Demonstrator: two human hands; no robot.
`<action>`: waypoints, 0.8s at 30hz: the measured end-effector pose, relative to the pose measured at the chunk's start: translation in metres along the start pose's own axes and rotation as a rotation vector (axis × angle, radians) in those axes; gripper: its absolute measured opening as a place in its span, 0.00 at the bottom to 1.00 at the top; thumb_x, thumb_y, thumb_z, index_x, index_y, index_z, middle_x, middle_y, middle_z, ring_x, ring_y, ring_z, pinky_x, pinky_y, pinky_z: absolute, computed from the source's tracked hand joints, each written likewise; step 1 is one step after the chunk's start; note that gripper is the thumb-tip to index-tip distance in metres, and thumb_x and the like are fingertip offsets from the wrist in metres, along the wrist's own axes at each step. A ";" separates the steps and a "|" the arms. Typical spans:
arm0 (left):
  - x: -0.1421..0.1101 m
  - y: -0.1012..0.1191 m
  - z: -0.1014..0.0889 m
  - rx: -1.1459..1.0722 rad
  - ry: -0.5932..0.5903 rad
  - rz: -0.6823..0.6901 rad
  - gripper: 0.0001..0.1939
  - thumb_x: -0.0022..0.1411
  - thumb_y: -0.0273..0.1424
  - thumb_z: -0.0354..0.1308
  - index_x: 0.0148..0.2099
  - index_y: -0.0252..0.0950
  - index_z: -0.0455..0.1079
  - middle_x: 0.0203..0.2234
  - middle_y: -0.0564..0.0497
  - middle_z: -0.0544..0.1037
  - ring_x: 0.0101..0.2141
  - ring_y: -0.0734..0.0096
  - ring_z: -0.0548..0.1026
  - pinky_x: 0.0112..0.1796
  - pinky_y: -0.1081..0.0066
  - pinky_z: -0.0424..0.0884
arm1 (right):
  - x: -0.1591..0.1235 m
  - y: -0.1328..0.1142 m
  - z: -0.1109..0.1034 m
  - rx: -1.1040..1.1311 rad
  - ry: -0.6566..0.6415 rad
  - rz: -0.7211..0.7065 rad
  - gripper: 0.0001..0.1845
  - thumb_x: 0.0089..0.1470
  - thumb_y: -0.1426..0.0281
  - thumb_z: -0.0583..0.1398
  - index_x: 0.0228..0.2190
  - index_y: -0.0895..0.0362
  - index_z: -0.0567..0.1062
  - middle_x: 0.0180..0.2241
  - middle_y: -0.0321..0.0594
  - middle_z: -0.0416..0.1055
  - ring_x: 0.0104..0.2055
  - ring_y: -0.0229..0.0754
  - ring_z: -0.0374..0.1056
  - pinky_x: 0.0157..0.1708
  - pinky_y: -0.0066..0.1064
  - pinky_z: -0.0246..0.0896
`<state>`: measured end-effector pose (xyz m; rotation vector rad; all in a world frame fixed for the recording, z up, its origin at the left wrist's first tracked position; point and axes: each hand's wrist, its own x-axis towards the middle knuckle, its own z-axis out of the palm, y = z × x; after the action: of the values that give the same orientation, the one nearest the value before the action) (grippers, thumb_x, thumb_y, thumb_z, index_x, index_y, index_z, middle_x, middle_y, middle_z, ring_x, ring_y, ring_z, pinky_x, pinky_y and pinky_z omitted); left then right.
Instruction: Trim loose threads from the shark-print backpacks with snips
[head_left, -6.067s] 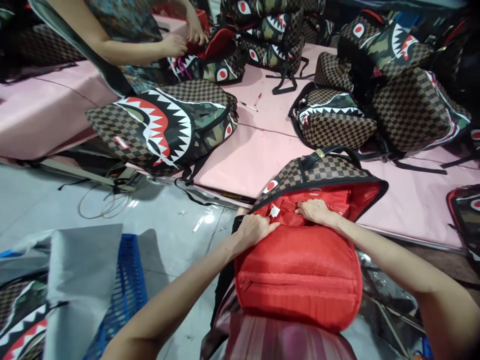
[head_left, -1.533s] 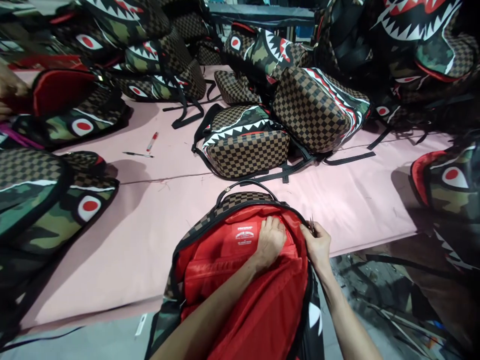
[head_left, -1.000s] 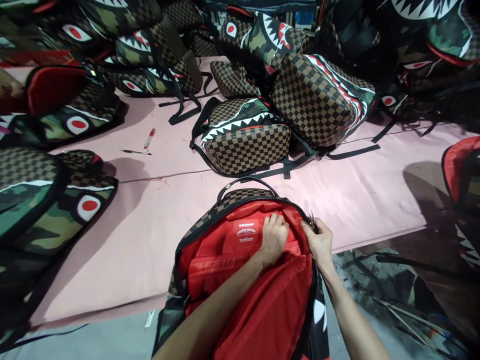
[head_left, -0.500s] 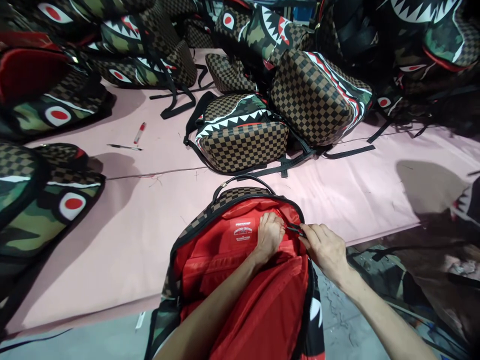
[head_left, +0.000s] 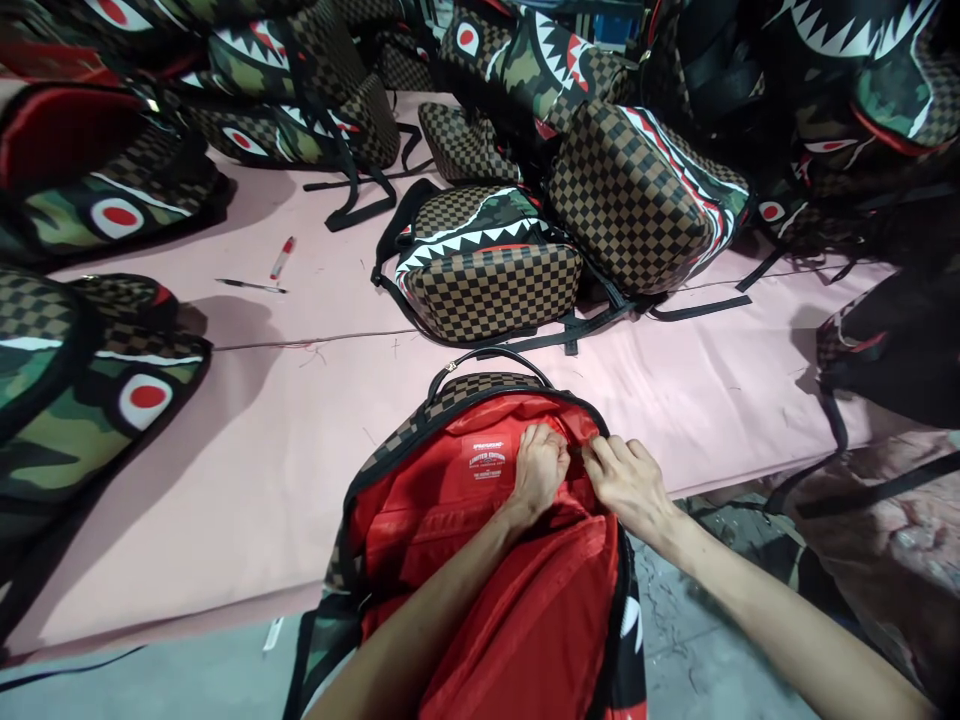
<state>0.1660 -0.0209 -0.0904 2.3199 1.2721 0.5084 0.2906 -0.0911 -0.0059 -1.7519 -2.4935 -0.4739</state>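
Note:
An open backpack (head_left: pixel 420 440) with a brown checkered shell and red lining (head_left: pixel 525 620) stands at the edge of the pink table (head_left: pixel 300 440), mouth toward me. A red label (head_left: pixel 486 458) is sewn inside its back wall. My left hand (head_left: pixel 540 468) is inside the opening, its fingers curled on the red lining just right of the label. My right hand (head_left: pixel 628 482) touches it from the right, fingers pinched at the lining by the zipper edge. The small metal tool seen in that hand earlier is mostly hidden now.
Several shark-mouth camouflage and checkered backpacks lie around: one (head_left: pixel 487 270) just beyond the open bag, a bigger one (head_left: pixel 637 195) behind it, others at the left (head_left: pixel 90 400) and right (head_left: pixel 892 340). A red marker (head_left: pixel 282 258) and a pen (head_left: pixel 251 286) lie on the table.
My right hand has moved left, from the bag's right rim to beside my left hand, pinching at the lining. My left hand stays on the lining. The view has shifted slightly.

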 end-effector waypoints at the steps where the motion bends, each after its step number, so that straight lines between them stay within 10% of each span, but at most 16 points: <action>1: 0.000 0.000 0.001 0.002 0.004 -0.001 0.07 0.54 0.21 0.50 0.30 0.34 0.68 0.29 0.48 0.70 0.34 0.65 0.65 0.36 0.67 0.63 | 0.002 0.000 0.003 0.001 -0.019 -0.014 0.10 0.54 0.80 0.53 0.29 0.59 0.73 0.33 0.44 0.69 0.32 0.43 0.58 0.29 0.35 0.46; 24: 0.000 0.006 -0.005 0.050 -0.026 -0.019 0.08 0.54 0.20 0.50 0.29 0.34 0.68 0.29 0.47 0.69 0.35 0.64 0.64 0.37 0.66 0.63 | 0.009 0.000 0.032 0.052 -0.047 0.009 0.13 0.55 0.79 0.51 0.28 0.59 0.74 0.31 0.44 0.68 0.33 0.43 0.56 0.32 0.35 0.47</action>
<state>0.1677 -0.0227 -0.0836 2.3451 1.3073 0.4436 0.2914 -0.0740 -0.0344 -1.7743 -2.5042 -0.3680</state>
